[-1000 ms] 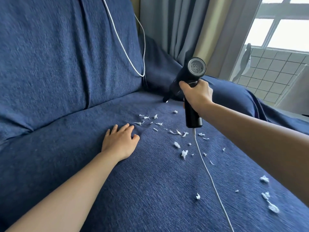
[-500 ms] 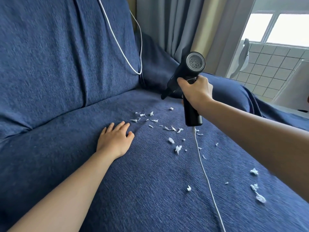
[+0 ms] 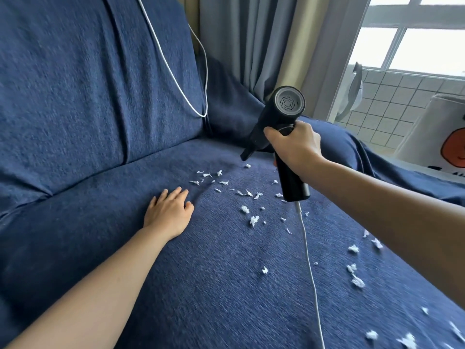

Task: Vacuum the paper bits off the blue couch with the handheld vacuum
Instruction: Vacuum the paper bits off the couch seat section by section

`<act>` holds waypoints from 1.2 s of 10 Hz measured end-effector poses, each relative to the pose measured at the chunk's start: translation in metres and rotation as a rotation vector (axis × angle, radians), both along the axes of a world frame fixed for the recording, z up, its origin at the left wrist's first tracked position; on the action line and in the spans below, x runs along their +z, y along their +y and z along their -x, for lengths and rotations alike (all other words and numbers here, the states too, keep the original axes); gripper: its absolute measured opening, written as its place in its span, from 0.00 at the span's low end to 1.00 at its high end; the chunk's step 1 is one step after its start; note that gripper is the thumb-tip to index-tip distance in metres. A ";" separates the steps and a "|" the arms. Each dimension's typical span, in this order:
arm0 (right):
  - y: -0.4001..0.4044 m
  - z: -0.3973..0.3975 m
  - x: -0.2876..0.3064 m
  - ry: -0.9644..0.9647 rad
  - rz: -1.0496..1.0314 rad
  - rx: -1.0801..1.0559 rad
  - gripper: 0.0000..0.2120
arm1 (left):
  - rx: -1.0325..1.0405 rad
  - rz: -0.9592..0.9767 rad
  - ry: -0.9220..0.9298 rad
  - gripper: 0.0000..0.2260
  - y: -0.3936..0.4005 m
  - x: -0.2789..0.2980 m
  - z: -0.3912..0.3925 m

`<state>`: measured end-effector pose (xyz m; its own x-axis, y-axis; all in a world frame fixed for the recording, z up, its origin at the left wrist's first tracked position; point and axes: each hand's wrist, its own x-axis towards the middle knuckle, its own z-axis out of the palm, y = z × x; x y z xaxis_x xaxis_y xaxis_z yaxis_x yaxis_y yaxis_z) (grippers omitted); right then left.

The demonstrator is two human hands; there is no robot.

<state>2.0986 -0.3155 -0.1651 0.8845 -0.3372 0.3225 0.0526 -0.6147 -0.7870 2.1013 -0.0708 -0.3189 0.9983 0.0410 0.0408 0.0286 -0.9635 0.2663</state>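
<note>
My right hand (image 3: 294,146) grips the handle of a black handheld vacuum (image 3: 279,114). Its narrow nozzle (image 3: 247,153) points down-left and hovers just above the blue couch seat (image 3: 201,273), close to one small paper bit (image 3: 247,166). Several white paper bits (image 3: 254,219) lie scattered over the seat from the centre to the lower right corner. My left hand (image 3: 169,210) rests flat on the seat, fingers spread, left of the bits. A white cord (image 3: 308,260) hangs from the handle's base toward me.
The couch backrest (image 3: 88,84) rises at left with a white cable (image 3: 176,79) looped over it. Grey and beige curtains (image 3: 264,41) hang behind the couch arm (image 3: 334,144). A window and tiled wall (image 3: 392,102) lie at right, beside a white bag with an orange print (image 3: 442,139).
The view has shifted a little. The vacuum stays in my right hand with its nozzle near the far bits; my left hand remains flat on the seat.
</note>
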 end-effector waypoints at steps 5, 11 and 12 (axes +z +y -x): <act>-0.002 0.063 0.003 0.045 -0.097 0.100 0.12 | -0.020 -0.035 -0.070 0.24 -0.010 -0.003 0.052; 0.037 0.059 0.001 0.058 -0.178 0.188 0.14 | -0.010 -0.031 -0.084 0.25 -0.010 -0.005 0.051; 0.043 0.055 0.000 0.051 -0.205 0.180 0.14 | -0.015 -0.022 -0.084 0.25 -0.009 -0.005 0.052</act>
